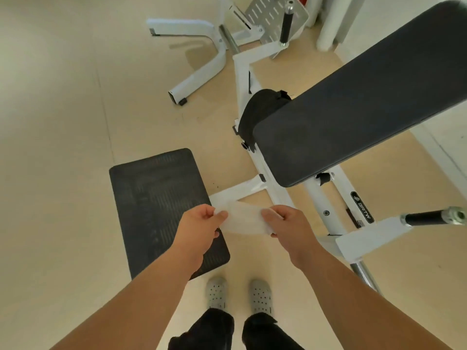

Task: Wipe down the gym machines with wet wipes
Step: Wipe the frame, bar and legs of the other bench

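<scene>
Left hand and right hand each pinch an end of the wipe, stretched out between them above the floor; pad and frame apparently not wiped yet

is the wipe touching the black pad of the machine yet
No, both hands hold the wet wipe stretched in the air, apart from the black pad.

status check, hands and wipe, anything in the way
Left hand and right hand both pinching the wet wipe, stretched between them. Wipe not yet on the black pad. Nothing between hands and machine.
</scene>
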### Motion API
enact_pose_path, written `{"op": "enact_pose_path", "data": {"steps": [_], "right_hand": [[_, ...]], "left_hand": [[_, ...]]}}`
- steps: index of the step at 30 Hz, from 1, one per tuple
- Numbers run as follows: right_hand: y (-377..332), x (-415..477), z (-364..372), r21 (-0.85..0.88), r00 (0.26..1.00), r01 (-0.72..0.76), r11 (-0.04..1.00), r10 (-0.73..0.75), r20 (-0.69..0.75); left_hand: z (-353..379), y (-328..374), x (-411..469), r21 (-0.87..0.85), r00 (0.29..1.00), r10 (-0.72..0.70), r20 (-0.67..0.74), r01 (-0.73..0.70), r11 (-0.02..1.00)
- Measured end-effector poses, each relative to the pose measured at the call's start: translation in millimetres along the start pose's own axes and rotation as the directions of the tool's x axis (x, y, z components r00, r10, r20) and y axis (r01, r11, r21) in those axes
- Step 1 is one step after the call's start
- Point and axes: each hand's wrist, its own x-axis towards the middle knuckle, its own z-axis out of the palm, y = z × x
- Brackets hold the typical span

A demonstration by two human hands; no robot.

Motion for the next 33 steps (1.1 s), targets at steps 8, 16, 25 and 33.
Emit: {"op": "enact_pose_path", "data": {"steps": [8,16,25,33], "right_hand": [[-45,-103,13,-0.031,0.999,0.033,0.999,-0.033,0.009],[-63,-125,129,-0.097,0.997,-0.016,0.995,0.023,0.071],[-138,-171,390,-0.054,1.0,0.022,0.998,-0.021,0.014],[-223,-165,513,0.01,0.999,0.037,0.999,-0.037,-0.022]], "left_hand": [[-49,17,-110,0.022,0.998,0.025,-0.066,-0.023,0.999],[-158,0,-89,-0.049,0.992,0.076,-0.103,-0.081,0.996],[-445,-28,-53,-0.02,0.99,0.116,-0.075,-0.117,0.993],[-601,3,-19,-0.091,0.991,0.127,0.035,-0.124,0.988]]}}
